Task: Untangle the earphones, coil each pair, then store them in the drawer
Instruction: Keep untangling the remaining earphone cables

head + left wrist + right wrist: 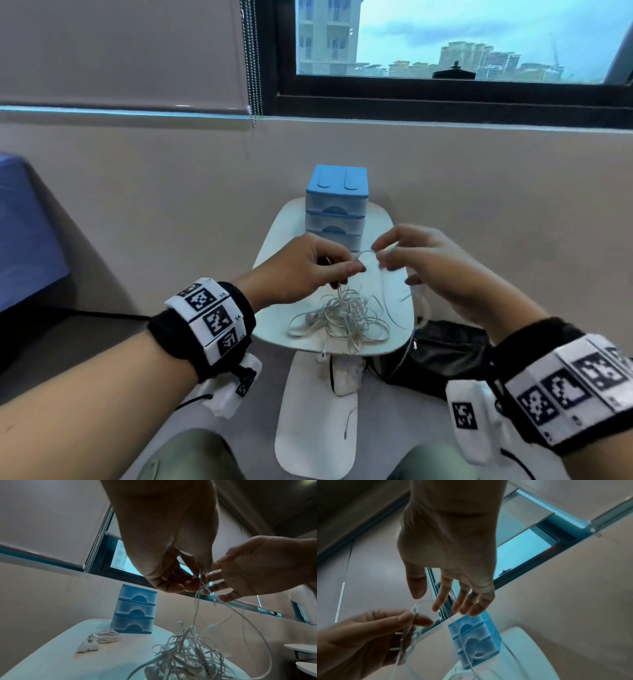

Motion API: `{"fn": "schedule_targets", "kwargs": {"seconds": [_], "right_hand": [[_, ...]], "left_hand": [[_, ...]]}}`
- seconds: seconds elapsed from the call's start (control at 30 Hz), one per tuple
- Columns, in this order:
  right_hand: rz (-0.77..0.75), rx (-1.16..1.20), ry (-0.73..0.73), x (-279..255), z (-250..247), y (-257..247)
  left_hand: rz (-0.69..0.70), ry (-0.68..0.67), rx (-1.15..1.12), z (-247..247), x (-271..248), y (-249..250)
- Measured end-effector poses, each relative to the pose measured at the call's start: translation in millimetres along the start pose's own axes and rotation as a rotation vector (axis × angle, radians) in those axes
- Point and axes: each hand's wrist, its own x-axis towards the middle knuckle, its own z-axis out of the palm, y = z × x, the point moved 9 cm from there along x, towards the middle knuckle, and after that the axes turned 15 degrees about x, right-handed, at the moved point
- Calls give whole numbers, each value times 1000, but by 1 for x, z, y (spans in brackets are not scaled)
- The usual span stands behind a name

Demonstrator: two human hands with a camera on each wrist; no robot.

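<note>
A tangle of white earphones [342,315] lies on the small white table [397,339]. One cable rises from it to my left hand [352,267], which pinches it between thumb and fingers above the table. A short loop of cable [368,253] arcs from there toward my right hand [380,257], whose fingers [453,601] are straight and spread, thumb and index on either side of the loop without closing. A coiled pair [102,638] rests on the table left of the blue three-drawer unit [335,205], all drawers closed. In the head view my left hand hides that coiled pair.
One earbud [322,358] hangs over the table's front edge. A black bag [442,353] sits on the floor to the right of the table foot [315,421]. A blue bed [24,222] is at far left. The wall and window stand close behind the table.
</note>
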Motion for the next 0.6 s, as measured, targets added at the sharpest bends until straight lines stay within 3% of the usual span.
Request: {"fn": "schedule_targets", "kwargs": {"seconds": [0.23, 0.33, 0.47, 0.6], "right_hand": [[-47, 82, -150, 7, 34, 7], [-18, -26, -111, 13, 28, 18], [-29, -85, -27, 12, 9, 25], [10, 157, 95, 10, -6, 37]], "left_hand": [[31, 74, 21, 3, 4, 5], [9, 137, -36, 2, 7, 0], [-33, 74, -154, 14, 4, -12], [-38, 29, 132, 29, 3, -38]]}}
